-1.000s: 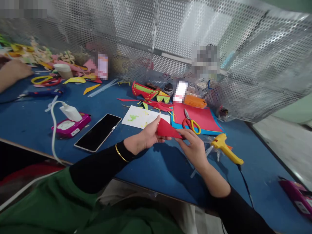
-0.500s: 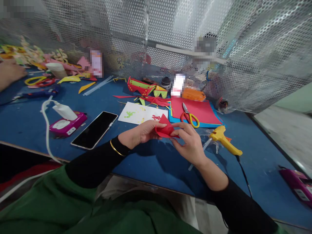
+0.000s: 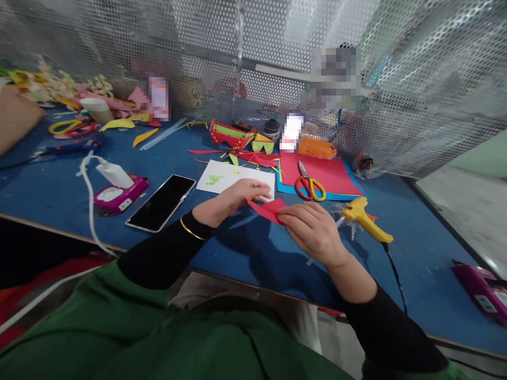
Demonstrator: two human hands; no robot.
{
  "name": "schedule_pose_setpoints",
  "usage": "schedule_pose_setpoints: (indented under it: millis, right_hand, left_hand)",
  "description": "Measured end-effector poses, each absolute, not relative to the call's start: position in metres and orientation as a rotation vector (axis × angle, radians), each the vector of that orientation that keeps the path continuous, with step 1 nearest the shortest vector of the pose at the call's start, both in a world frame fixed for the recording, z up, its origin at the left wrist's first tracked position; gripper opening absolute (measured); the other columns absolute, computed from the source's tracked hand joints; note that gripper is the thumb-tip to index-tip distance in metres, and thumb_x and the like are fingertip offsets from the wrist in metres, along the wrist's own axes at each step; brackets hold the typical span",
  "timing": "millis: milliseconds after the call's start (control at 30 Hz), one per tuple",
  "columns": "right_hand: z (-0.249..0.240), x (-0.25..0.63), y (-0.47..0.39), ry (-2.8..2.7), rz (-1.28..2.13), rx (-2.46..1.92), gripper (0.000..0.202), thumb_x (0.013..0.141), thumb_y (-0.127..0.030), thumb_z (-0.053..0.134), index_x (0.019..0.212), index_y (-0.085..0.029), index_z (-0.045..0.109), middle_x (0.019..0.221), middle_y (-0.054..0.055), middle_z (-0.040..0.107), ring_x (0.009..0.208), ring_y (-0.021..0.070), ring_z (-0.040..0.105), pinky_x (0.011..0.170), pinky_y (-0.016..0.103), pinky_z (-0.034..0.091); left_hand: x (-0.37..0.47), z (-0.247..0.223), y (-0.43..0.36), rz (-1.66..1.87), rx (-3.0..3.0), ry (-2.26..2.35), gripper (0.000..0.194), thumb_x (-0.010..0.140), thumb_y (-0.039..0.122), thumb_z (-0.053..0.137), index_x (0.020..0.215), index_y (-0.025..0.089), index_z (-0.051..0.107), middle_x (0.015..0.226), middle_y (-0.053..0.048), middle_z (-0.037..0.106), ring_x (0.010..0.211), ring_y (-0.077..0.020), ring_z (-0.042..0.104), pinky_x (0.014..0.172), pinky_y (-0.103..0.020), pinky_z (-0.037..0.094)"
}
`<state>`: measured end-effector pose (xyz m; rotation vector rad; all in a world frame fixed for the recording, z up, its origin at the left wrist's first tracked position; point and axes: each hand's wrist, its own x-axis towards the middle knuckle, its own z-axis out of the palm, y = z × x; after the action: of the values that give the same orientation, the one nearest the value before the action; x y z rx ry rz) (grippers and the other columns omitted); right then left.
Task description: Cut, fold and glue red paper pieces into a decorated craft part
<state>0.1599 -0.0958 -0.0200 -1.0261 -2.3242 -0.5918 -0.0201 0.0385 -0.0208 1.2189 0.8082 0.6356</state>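
A folded piece of red craft sheet (image 3: 270,211) is held above the front of the blue table. My right hand (image 3: 315,229) pinches its right end between thumb and fingers. At the other end my left hand (image 3: 240,199), a gold bangle at its wrist, has its fingers curled around the piece's left tip; its thumb is partly hidden. Just beyond lies a white sheet (image 3: 257,176) with small green and yellow cut shapes. Red-and-yellow-handled scissors (image 3: 310,184) rest on stacked coloured sheets (image 3: 336,171).
A yellow glue gun (image 3: 366,219) lies on the right with its cord trailing forward. Left are a phone (image 3: 162,203) and a purple power socket (image 3: 121,192). Red and green cut-out glasses (image 3: 229,136) stand at the back, before a perforated metal screen. Another person's hand (image 3: 18,116) is far left.
The red piece has turned flatter and its upright point is gone from view. My left fingers have shifted up and straightened somewhat. The other person's hand has moved slightly.
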Motion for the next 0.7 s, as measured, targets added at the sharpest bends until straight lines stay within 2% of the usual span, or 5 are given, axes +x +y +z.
schedule_pose_setpoints:
  millis: [133, 267, 333, 467, 700]
  right_hand:
    - [-0.03, 0.146, -0.102, -2.411, -0.75, -1.121, 0.022, 0.097, -0.006, 0.05, 0.097, -0.013, 0.071, 0.095, 0.012, 0.076, 0.079, 0.0215, 0.064, 0.072, 0.037, 0.047]
    - [-0.045, 0.127, -0.108, -2.498, -0.863, -1.205, 0.024, 0.098, -0.008, 0.049, 0.088, -0.014, 0.071, 0.083, 0.01, 0.072, 0.071, 0.0213, 0.058, 0.068, 0.037, 0.042]
    - [-0.051, 0.12, -0.111, -2.517, -0.799, -1.281, 0.019, 0.097, -0.01, 0.053, 0.09, -0.013, 0.07, 0.081, 0.009, 0.07, 0.071, 0.0218, 0.058, 0.068, 0.036, 0.041]
    - [-0.058, 0.119, -0.121, -2.417, -0.532, -1.51, 0.014, 0.096, -0.017, 0.057, 0.101, -0.011, 0.068, 0.094, 0.011, 0.072, 0.083, 0.0244, 0.062, 0.077, 0.037, 0.044]
    - [-0.063, 0.128, -0.13, -2.23, -0.273, -1.62, 0.013, 0.095, -0.018, 0.059, 0.104, -0.013, 0.068, 0.102, 0.011, 0.074, 0.092, 0.0247, 0.066, 0.082, 0.037, 0.047]
  left_hand:
    - [-0.031, -0.008, 0.034, 0.991, 1.682, 0.901, 0.01, 0.086, 0.021, 0.069, 0.092, 0.019, 0.077, 0.098, -0.006, 0.077, 0.091, -0.0157, 0.067, 0.084, -0.023, 0.048]
    - [-0.055, -0.017, 0.007, 0.642, 2.156, 0.734, 0.016, 0.091, 0.027, 0.064, 0.094, 0.021, 0.078, 0.098, -0.005, 0.079, 0.097, -0.0206, 0.071, 0.092, -0.03, 0.049]
    - [-0.068, -0.029, -0.006, 0.393, 2.384, 0.581, 0.02, 0.091, 0.03, 0.066, 0.106, 0.021, 0.076, 0.112, -0.007, 0.078, 0.107, -0.025, 0.07, 0.096, -0.036, 0.05]
    - [-0.09, -0.05, -0.019, 0.315, 2.602, 0.577, 0.048, 0.087, 0.038, 0.074, 0.129, 0.016, 0.066, 0.143, -0.014, 0.062, 0.138, -0.0291, 0.053, 0.115, -0.045, 0.04]
    - [-0.097, -0.055, -0.027, 0.381, 2.694, 0.73, 0.046, 0.087, 0.034, 0.075, 0.128, 0.014, 0.066, 0.141, -0.014, 0.064, 0.136, -0.0291, 0.054, 0.114, -0.049, 0.043]
